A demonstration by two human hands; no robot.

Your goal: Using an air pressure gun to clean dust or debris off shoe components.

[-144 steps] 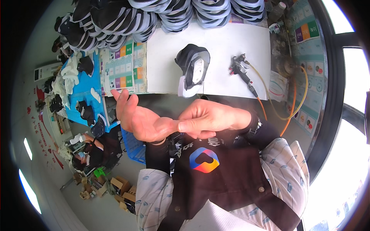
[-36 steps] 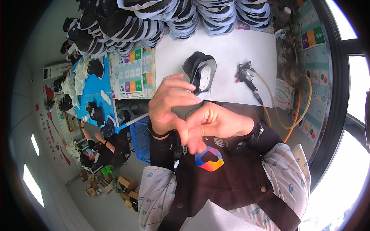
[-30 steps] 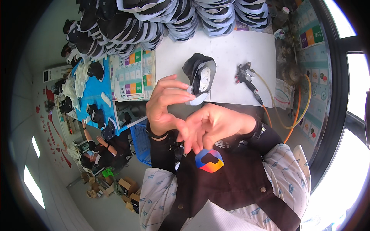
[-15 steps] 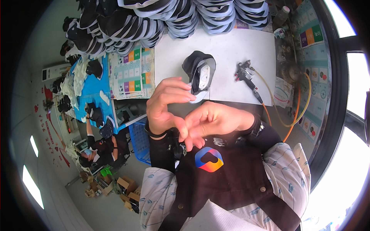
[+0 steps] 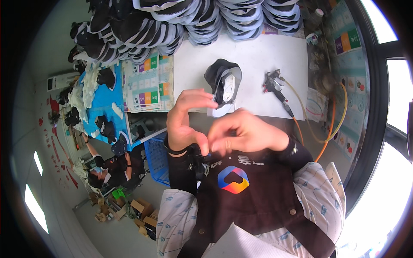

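Observation:
My left hand [image 5: 186, 120] is raised in front of my apron, its fingers curved and held apart from the thumb. My right hand [image 5: 251, 132] is smeared by motion, with its fingers curled together by my left thumb tip. Whatever those right fingers pinch, if anything, is too small and blurred to name. Just beyond my hands, a black and grey shoe upper [image 5: 214, 77] with a white piece inside stands on the white tabletop [image 5: 254, 56]. Neither hand appears to grip the upper, though my left fingertips overlap its near edge in the picture.
A spray gun [image 5: 275, 84] with hoses [image 5: 337, 122] lies on the right of the table. Stacked shoe uppers [image 5: 243, 21] line its far side. At left are a blue crate [image 5: 157, 161], a blue-covered table [image 5: 92, 92] and a seated person [image 5: 112, 167]. Cardboard boxes [image 5: 141, 207] sit on the floor.
My right hand has shifted slightly right and is now blurred. The left fingers have drawn a little away from the thumb. At left, the other person's arm has moved outward.

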